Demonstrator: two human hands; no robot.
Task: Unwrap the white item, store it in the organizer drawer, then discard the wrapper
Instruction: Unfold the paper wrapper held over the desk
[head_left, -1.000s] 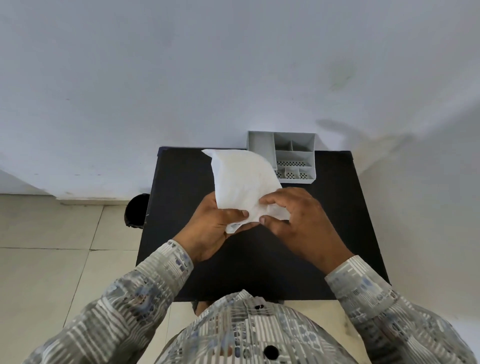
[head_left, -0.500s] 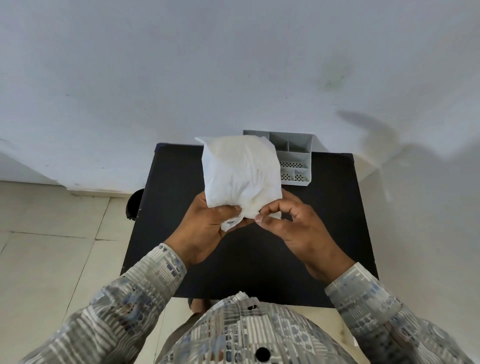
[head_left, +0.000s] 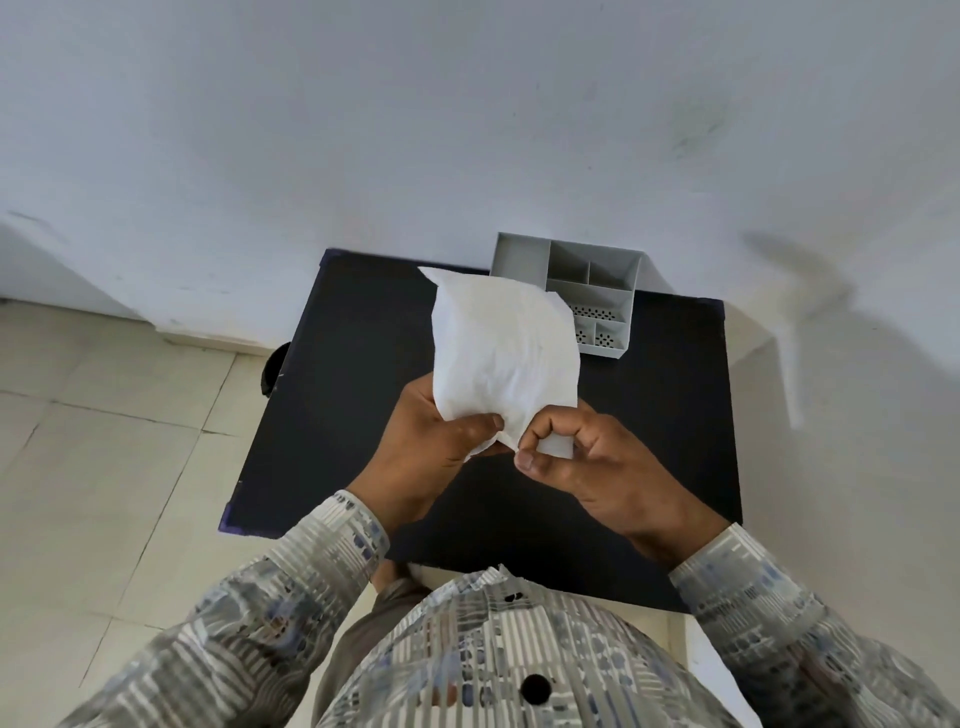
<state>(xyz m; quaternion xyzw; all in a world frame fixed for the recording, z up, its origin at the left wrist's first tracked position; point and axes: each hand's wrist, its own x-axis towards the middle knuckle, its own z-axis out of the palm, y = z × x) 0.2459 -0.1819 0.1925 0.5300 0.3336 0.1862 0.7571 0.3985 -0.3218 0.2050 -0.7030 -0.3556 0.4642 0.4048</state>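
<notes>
A white crinkled wrapper (head_left: 504, 348) stands upright above the black table (head_left: 332, 395), held at its lower end by both hands. My left hand (head_left: 431, 457) grips its lower left corner with the thumb on top. My right hand (head_left: 587, 467) pinches the lower right edge between thumb and fingers; a white bit shows inside that pinch. Whatever is inside the wrapper is hidden. The grey organizer (head_left: 602, 291), with several open compartments, stands at the table's far edge, partly behind the wrapper.
A white wall rises right behind the table. A dark round bin (head_left: 272, 369) sits on the tiled floor at the table's left side. A pale ledge or wall runs along the right.
The wrapper has been lifted off the table and turned more upright. My right hand has shifted from lying flat over its corner to pinching the lower edge.
</notes>
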